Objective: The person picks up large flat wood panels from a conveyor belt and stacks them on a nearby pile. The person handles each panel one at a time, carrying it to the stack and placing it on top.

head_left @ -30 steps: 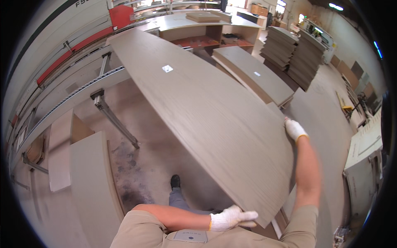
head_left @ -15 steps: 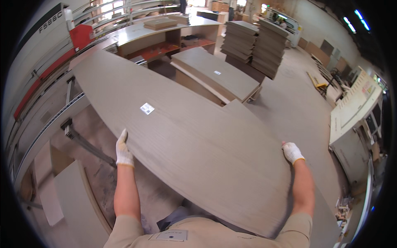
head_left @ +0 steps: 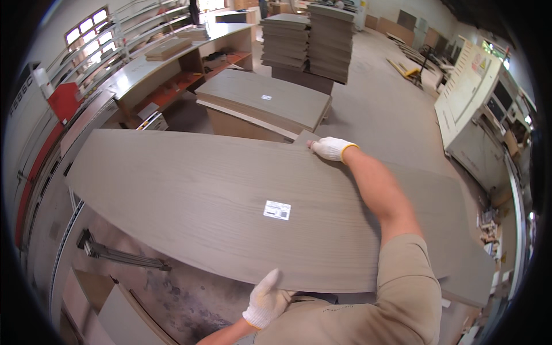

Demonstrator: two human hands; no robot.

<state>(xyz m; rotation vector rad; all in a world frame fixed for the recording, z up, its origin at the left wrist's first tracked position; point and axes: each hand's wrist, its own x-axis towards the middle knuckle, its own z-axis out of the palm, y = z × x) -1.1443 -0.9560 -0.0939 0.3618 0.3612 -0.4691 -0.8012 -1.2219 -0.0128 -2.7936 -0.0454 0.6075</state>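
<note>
A long grey-brown wood-grain panel [head_left: 190, 184] lies in front of me, with a white label [head_left: 277, 210] on its upper face. On its near edge is my left hand [head_left: 269, 299] in a white knit glove, thumb over the top and fingers hidden below. My right hand [head_left: 332, 148], gloved too, grips the far edge, its fingertips bare at the glove's end. Under the panel's right part another grey-brown panel [head_left: 443, 198] sticks out. My right forearm crosses over the panel's right end.
Beyond the panel stands a low stack of boards [head_left: 259, 95], with taller stacks [head_left: 330, 46] farther back. A workbench [head_left: 129, 72] runs along the left beside a machine with a red part [head_left: 64, 102]. A pale cabinet [head_left: 468, 103] stands right. A metal support arm [head_left: 123, 256] juts out at lower left.
The panel has turned and slid, its label now nearer and farther right. My right hand has moved to the far edge; my left has come nearer along the near edge. The view has shifted right.
</note>
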